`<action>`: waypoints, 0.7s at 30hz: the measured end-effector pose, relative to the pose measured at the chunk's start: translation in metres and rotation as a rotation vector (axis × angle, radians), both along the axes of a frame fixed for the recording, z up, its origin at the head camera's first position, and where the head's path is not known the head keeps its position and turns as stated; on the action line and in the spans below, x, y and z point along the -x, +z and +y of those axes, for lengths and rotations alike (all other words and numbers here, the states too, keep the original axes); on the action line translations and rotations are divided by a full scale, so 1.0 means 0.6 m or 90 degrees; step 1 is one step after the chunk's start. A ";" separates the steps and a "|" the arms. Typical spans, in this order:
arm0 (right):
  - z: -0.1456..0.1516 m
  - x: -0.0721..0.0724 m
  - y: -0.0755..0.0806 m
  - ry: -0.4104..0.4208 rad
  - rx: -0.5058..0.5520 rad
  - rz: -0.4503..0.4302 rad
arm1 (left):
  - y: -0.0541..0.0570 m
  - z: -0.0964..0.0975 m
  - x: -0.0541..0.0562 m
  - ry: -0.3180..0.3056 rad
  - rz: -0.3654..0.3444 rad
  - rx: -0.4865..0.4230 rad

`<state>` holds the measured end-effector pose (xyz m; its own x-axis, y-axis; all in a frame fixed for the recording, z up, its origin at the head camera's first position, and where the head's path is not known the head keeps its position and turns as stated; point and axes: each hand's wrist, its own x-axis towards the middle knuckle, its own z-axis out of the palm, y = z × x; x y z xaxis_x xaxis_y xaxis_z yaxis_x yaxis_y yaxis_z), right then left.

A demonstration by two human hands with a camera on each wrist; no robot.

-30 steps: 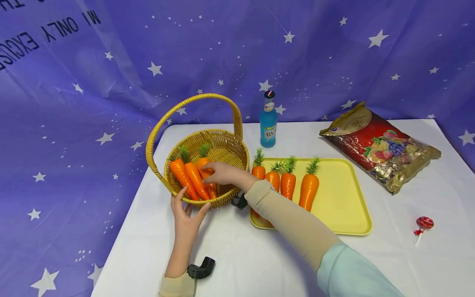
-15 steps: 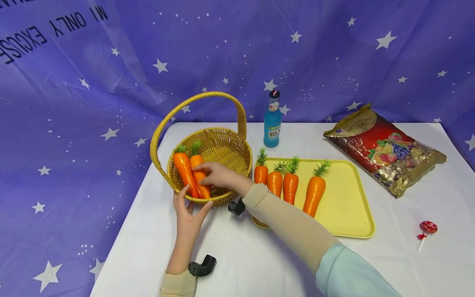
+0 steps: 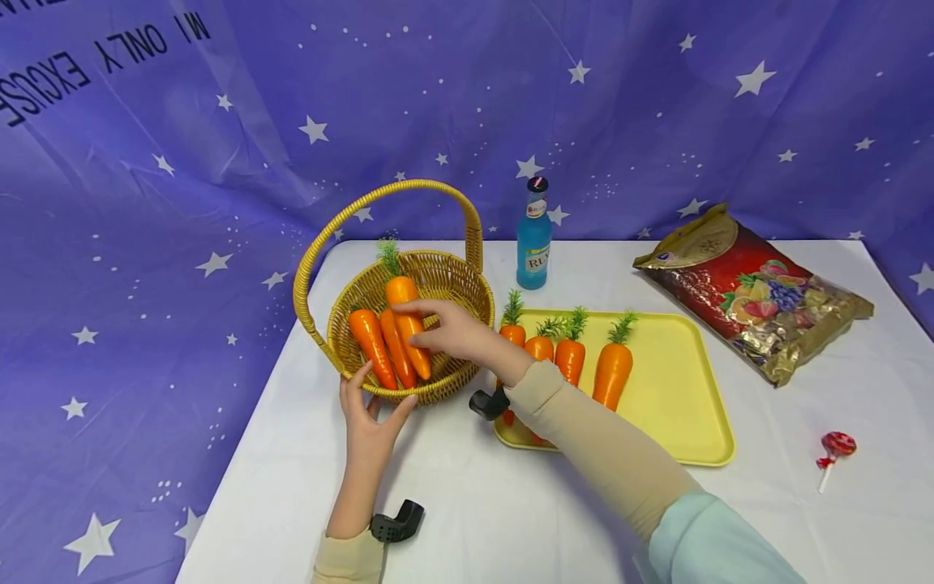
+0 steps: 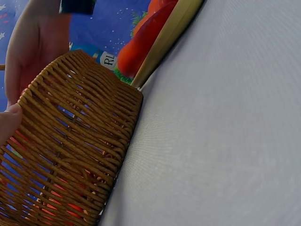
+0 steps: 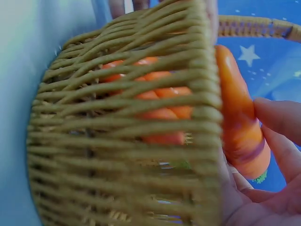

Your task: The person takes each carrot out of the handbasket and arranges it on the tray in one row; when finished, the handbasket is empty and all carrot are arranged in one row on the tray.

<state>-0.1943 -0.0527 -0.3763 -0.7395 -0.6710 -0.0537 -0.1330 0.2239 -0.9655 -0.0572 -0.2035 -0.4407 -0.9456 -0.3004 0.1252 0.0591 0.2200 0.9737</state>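
carrot (image 3: 410, 327) is pinched by the right grip (image 3: 452, 328), closed to its thickness, over the basket (image 3: 447, 388), whose rim is held by the left grip (image 3: 370, 430); removal seems in hand, and higher lifting towards the tray (image 3: 671, 389) is probably needed.

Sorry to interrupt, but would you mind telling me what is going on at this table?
A person is handling carrots at a wicker basket. The right hand holds one carrot between its fingers at the basket's opening, while the left hand holds the near rim. Two other carrots lie inside the basket. Four more carrots are on the yellow tray, partly hidden by the right arm.
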 end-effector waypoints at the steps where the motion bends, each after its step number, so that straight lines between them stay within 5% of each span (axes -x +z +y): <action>1: 0.008 -0.001 0.002 -0.001 0.006 0.003 | 0.000 0.000 0.001 -0.002 -0.004 -0.003; 3: 0.025 -0.005 0.006 -0.004 0.012 0.016 | 0.000 0.000 0.002 -0.003 -0.008 -0.005; 7: 0.062 -0.017 0.012 -0.016 0.017 0.024 | -0.029 -0.007 0.010 0.001 0.009 -0.002; 21: 0.225 -0.081 0.015 -0.116 0.025 -0.012 | -0.030 -0.008 0.007 0.004 0.004 -0.013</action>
